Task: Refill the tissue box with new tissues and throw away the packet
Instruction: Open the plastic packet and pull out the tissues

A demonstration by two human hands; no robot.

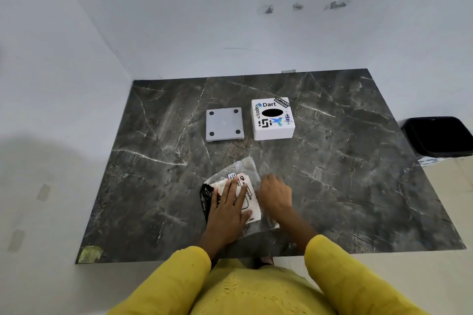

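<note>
Near counter point(332, 161) front edge: tissue packet point(244, 195), left hand point(227, 208) flat and open on it.
Right hand point(275, 194) at clear wrapper; grip state unclear. Tissue box point(272, 119), base plate point(224, 124) behind. Risk: slick film slipping, tissues spilling.

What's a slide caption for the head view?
Both hands press a plastic tissue packet on dark marble; white stickered tissue box waits beyond.
</note>
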